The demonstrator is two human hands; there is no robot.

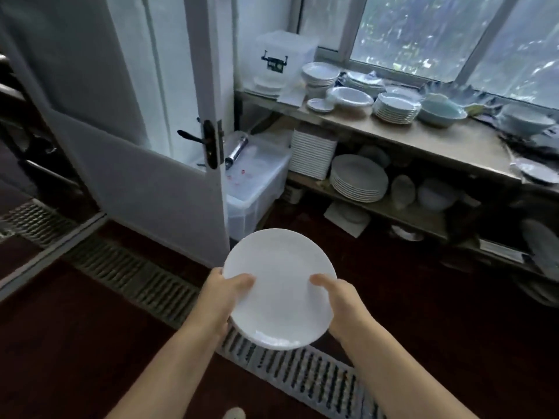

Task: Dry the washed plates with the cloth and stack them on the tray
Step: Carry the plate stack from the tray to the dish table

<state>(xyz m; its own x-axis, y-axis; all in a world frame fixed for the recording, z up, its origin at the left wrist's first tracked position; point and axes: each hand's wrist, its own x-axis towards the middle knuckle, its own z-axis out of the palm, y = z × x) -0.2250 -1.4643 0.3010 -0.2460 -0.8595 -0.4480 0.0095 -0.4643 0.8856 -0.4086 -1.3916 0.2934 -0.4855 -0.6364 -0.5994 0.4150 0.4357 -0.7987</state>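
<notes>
1. The person is standing over the floor grate (169, 293) and holding one white plate (279, 287) in both hands, directly above that grate and just out from the foot of the open door (145, 164).
2. The left hand (220, 297) is gripping the plate's left rim: thumb lying over the top face, the other fingers hidden beneath.
3. The right hand (338, 300) is gripping the right rim in the same way, thumb curled over the face and the rest out of sight under the plate.
4. The plate is riding nearly level, tipped slightly toward the camera. Whether a second plate lies under it, I cannot tell.
5. No cloth and no tray are showing anywhere in view; the wooden shelf (408, 137), well beyond the grate, is carrying only stacked crockery.
6. Judgement: the step in hand looks like carrying, either toward drying or toward stacking. Whether the surface is wet is not readable.
7. Next move calls for finding the tray, or the cloth, while keeping both grips firm, since a slip here would drop the plate onto the grate.
</notes>
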